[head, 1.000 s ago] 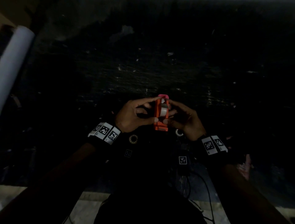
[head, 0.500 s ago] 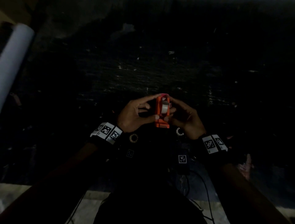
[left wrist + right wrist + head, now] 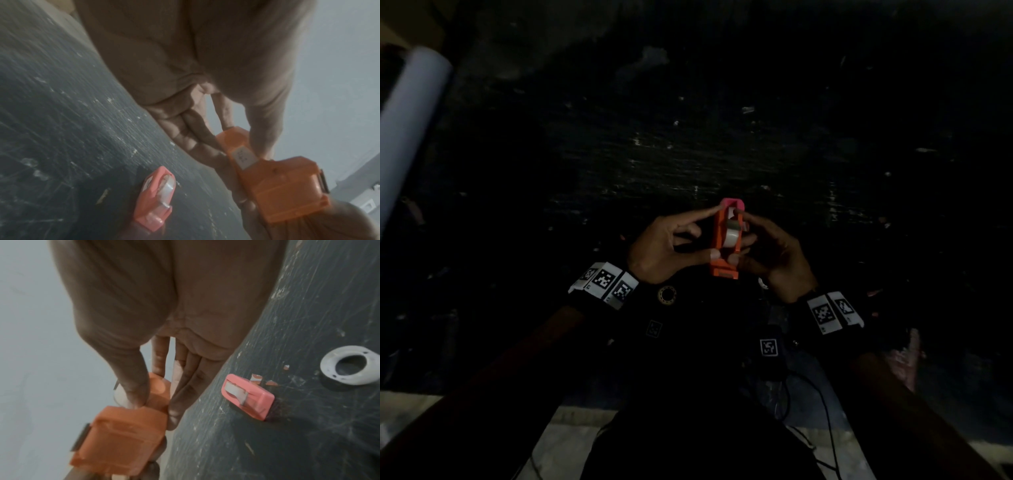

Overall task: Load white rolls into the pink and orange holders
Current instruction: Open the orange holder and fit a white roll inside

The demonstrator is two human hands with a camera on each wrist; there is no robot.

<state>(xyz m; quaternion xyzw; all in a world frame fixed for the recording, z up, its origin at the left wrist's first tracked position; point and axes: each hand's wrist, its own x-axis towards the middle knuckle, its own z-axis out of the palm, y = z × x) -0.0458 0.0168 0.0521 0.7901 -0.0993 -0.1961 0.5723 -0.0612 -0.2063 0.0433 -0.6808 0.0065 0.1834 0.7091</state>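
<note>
Both hands hold an orange holder upright above the dark table, with a white roll seated in it. My left hand pinches the holder's left side between index finger and thumb. My right hand grips its right side, and its thumb presses at the white roll. The holder's metal cutter edge points away from my palms. A pink holder with a white roll in it lies on the table just beyond, also seen as the pink holder and the pink holder.
A white ring lies on the table right of the pink holder. A brown ring sits near my left wrist. A long white tube leans at the far left. Cables trail over the table's front edge.
The orange holder stays in both hands and has tipped slightly, so the pink holder behind it shows again. My hands have barely shifted.
</note>
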